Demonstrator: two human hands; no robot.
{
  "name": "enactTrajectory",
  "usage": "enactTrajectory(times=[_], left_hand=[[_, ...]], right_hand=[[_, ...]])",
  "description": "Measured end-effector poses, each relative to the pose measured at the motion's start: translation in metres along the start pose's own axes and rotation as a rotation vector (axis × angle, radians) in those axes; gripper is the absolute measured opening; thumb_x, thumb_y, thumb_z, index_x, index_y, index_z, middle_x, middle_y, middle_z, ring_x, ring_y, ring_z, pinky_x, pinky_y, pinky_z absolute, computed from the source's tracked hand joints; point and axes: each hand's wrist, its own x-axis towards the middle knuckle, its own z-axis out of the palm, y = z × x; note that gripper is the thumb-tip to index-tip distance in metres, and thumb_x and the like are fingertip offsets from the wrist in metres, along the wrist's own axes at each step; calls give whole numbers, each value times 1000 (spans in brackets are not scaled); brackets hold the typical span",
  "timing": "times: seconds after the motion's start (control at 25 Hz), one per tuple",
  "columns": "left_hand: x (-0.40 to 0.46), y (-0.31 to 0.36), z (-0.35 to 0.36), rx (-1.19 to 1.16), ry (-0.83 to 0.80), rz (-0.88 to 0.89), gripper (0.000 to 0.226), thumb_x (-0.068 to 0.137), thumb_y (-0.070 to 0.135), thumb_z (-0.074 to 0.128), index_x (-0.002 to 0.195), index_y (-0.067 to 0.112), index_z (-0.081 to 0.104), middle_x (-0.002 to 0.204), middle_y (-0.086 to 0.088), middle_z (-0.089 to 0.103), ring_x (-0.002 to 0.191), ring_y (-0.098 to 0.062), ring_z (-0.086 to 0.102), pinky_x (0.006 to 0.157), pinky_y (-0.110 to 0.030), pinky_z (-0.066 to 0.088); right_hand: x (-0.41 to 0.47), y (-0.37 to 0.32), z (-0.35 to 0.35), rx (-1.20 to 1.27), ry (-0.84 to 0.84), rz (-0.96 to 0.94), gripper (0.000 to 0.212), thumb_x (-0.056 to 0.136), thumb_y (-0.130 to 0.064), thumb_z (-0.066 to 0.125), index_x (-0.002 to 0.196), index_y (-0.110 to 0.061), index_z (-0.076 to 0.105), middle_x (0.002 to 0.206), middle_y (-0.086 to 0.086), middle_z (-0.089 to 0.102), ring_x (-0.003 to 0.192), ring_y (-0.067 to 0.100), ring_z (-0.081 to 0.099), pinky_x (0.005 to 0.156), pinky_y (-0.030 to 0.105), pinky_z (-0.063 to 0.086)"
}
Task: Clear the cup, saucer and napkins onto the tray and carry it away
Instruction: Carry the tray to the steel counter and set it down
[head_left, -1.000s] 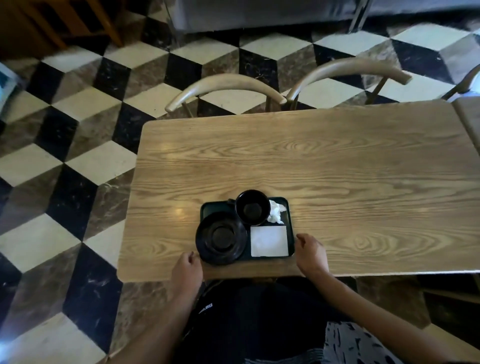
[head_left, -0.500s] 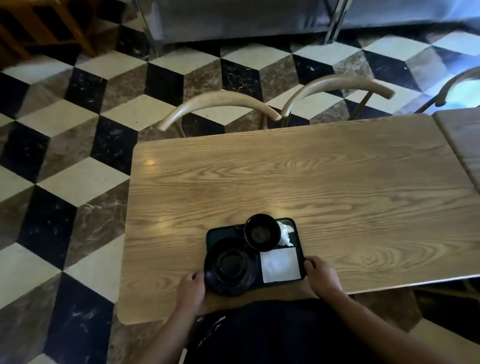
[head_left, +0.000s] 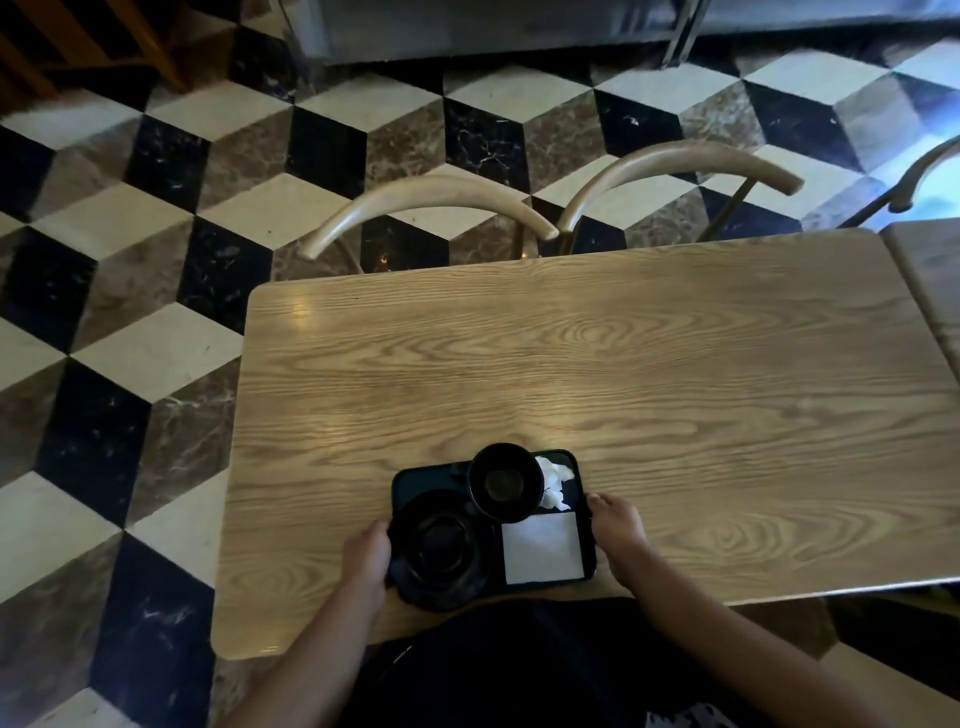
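At the table's (head_left: 571, 364) near edge, both hands (head_left: 366, 558) (head_left: 618, 527) apparently grip the unmarked tray's (head_left: 415, 480) sides.

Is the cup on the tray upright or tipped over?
Upright: the cup shows its round open mouth facing up, standing on the tray beside the saucer. Contents too dark to tell.

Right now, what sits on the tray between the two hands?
Head view: between left hand and right hand lie the saucer, flat napkin, cup and crumpled napkin, all on the tray.

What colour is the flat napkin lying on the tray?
White; the flat napkin shows best in the head view.
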Motion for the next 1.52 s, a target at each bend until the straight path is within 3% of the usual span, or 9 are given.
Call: enactTrajectory(times=[0.12,0.32,0.48,0.6,0.8,1.0,1.16,1.36,1.52], left_hand=[[-3,4,3,-18,-9,-21,28,102,27,55,113,5,69,114,-19,72,103,-39,68,88,-49,57],[-4,5,4,-52,-10,-23,18,103,22,56,94,11,67,108,-18,71,105,-39,67,91,-50,56],[-1,4,5,-41,26,-12,21,101,22,58,107,4,68,108,-20,72,99,-40,70,90,-53,58],[1,0,6,-42,48,-3,22,99,22,59,105,4,69,105,-20,73,95,-39,70,88,-53,59],[-2,-6,3,-78,60,17,28,97,25,61,111,1,69,105,-19,72,95,-39,71,87,-52,61],[-17,-13,-2,-107,85,25,21,99,23,60,92,4,65,95,-18,70,86,-37,67,81,-47,57],[-32,-24,-13,-121,111,14,23,100,24,57,90,4,65,98,-19,70,93,-40,67,79,-47,55],[-54,-48,-28,-189,186,-18,26,96,28,62,99,3,66,98,-18,68,88,-38,66,74,-47,55],[-65,-76,-43,-237,201,-64,26,96,29,60,96,3,67,97,-20,69,91,-39,68,76,-50,58]], right_hand=[[5,0,4,39,-14,53,35,102,-20,51,81,-3,72,74,10,68,69,22,60,65,32,46],[7,0,7,92,-25,81,34,103,-23,52,88,-3,74,91,17,77,83,30,73,73,39,59],[6,2,11,165,-15,108,33,104,-22,54,86,-5,75,91,17,77,85,34,75,77,47,63],[5,1,13,213,-13,117,30,102,-25,56,87,-9,76,90,13,78,87,32,76,82,55,63],[-1,-5,9,293,-3,84,28,103,-19,56,84,-12,76,91,11,79,87,31,76,83,55,63],[-8,-8,4,314,-25,49,27,105,-14,54,87,-12,73,89,12,76,84,32,74,82,50,63],[-11,-12,3,279,-77,9,29,105,-14,53,83,-13,73,86,11,75,82,32,74,82,50,63],[-13,-15,10,174,-139,-54,25,105,-15,54,98,-5,76,85,11,75,73,25,70,64,33,59],[-18,-12,21,114,-213,-64,29,103,-14,55,84,-11,76,90,15,77,86,34,75,79,53,62]])
